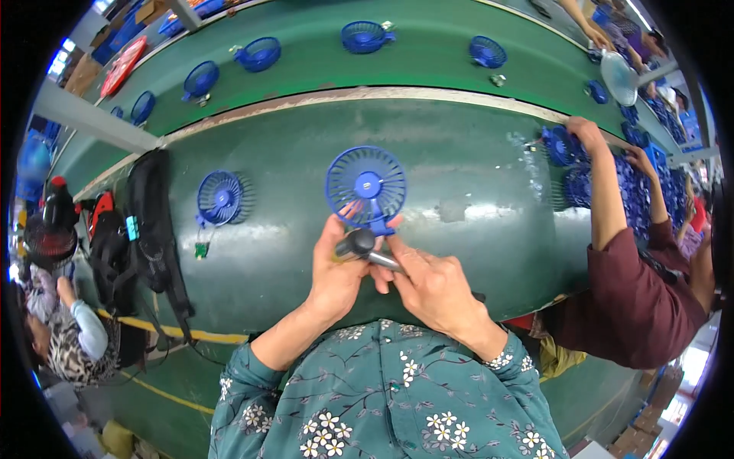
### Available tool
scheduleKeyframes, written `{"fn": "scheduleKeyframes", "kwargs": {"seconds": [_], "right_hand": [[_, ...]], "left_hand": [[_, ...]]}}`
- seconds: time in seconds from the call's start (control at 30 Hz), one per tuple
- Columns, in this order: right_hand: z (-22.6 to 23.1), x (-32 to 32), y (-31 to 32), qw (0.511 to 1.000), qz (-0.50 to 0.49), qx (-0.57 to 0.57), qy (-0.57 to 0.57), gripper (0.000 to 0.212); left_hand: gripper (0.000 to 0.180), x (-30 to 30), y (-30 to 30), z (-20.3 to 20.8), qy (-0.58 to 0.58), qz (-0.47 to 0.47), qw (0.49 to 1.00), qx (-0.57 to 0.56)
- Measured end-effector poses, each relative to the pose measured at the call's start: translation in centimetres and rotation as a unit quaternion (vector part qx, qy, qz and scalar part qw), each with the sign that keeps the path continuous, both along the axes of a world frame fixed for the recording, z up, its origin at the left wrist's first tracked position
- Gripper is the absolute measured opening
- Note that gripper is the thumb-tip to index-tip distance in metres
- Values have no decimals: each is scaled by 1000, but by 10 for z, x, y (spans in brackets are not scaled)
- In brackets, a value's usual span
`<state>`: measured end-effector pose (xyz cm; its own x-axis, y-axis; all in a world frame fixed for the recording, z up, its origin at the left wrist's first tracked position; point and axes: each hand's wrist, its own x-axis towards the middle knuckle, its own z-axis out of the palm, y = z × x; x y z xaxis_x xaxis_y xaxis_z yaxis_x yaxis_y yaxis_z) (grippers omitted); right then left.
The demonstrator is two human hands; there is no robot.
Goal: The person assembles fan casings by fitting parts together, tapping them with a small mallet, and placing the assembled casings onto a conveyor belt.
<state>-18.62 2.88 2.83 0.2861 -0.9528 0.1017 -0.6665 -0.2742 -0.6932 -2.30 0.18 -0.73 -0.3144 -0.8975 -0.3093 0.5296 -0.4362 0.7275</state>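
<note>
My left hand [334, 271] is closed around the lower end of a blue round fan housing [368, 184], whose slatted face and hub point up at me. In my right hand [440, 287] is a small hammer [386, 261] with a black round head and a silver shaft. The hammer's head lies just below the housing's lower end, in front of my left fingers; whether the two touch I cannot tell. My right fingertips are close beside that lower end. On the green bench to the left lies another blue fan housing [220, 198], wired to a small green circuit board [201, 250].
Beyond the bench edge, a green conveyor belt [306, 73] carries several blue fan housings. Black straps or a bag [153, 222] lie at the bench's left. At the right, a co-worker's arm [606, 183] reaches over many stacked blue housings [631, 183].
</note>
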Motion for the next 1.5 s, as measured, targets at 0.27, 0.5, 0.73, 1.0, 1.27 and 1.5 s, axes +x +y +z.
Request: {"fn": "scheduleKeyframes", "kwargs": {"seconds": [0.27, 0.5, 0.73, 1.0, 1.27, 1.5], "right_hand": [[-14, 2, 1, 999, 41, -24, 7, 44], [-16, 0, -1, 998, 51, -20, -11, 36], [-10, 0, -5, 989, 2, -146, -6, 39], [-11, 1, -13, 993, 44, -111, -19, 38], [-17, 3, -17, 991, 75, -114, -16, 28], [-20, 2, -16, 992, 95, -72, -33, 29]], "left_hand": [[35, -3, 6, 3, -65, 47, 996, -37], [49, -1, 2, -2, -100, 44, 993, -37], [72, 8, 2, 3, -117, 44, 990, -69], [86, 14, 9, 10, -185, -6, 976, -112], [85, 21, 8, 8, -173, -11, 970, -168], [79, 18, 11, -2, -173, -11, 971, -166]]}}
